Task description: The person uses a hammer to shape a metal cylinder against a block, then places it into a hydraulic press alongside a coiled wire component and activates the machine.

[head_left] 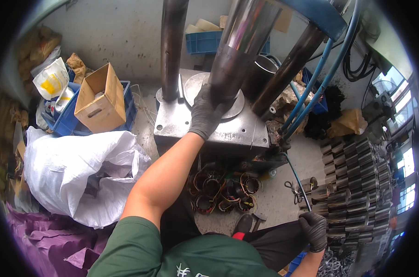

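My left hand (205,113), in a dark grey glove, reaches forward to the press. Its fingers and thumb are round the lower end of a dark metal cylinder (230,69), which partly hides the fingertips. Directly above the cylinder is the shiny press ram (252,25). Below them lies a round steel plate (195,87) on the thick press bed (172,122). At the lower right, my gloved right hand (314,228) is closed round the end of a thin lever rod (298,180), which slants up to the press's right side.
Dark columns (172,46) flank the ram; blue hoses (318,87) run down its right. Several wire-wound stators (211,187) lie below the bed, near a hammer (259,219). Stacked metal cylinders (357,184) stand right. A white sack (75,171) and cardboard box (100,99) are left.
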### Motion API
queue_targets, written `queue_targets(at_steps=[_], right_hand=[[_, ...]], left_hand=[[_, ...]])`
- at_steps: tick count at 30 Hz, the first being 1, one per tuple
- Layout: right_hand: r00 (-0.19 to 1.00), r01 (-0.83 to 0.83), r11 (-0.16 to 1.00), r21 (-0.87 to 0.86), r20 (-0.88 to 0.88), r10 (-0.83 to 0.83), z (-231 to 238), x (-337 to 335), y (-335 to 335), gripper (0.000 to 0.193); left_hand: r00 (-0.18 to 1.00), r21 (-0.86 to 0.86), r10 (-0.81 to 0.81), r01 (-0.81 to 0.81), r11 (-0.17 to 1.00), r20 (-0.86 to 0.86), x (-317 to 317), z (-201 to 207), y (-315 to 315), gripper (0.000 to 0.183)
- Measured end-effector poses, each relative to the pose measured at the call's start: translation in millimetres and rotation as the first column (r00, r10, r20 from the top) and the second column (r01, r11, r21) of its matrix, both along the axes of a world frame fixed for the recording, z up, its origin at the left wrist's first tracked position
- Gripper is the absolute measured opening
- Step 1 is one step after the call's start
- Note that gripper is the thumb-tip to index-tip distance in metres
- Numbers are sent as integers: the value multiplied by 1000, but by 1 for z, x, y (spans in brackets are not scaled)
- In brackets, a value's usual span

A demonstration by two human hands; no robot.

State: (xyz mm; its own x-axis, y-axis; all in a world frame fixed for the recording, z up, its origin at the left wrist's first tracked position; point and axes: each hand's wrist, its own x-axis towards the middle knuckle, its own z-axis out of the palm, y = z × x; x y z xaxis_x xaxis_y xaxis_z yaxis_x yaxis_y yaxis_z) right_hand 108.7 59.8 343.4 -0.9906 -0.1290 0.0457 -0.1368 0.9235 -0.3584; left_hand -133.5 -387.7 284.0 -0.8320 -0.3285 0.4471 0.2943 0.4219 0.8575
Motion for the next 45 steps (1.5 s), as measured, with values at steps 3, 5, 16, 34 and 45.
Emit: queue_targets(at_steps=[3,5,16,34,45], right_hand=[[1000,8,998,-63,-5,-8,-4,2,2,18],[1000,-17,998,-68,3,17,-4,1,3,17],[992,-125,991,-43,3,126,3,-4,8,14],[767,-186,966,-182,-641,27,131,-226,13,57],[916,-302,951,70,298,269,60,-56,4,26]], left_hand=[[1000,2,9,-9,1000,-9,-3,-5,0,79],[999,-1,40,-40,999,-10,-5,-10,1,79],[998,-32,48,-49,998,-28,-12,-15,0,80],[986,-54,109,-116,992,-128,-9,-7,8,66],[950,-177,276,-300,937,-147,-26,-37,4,73]])
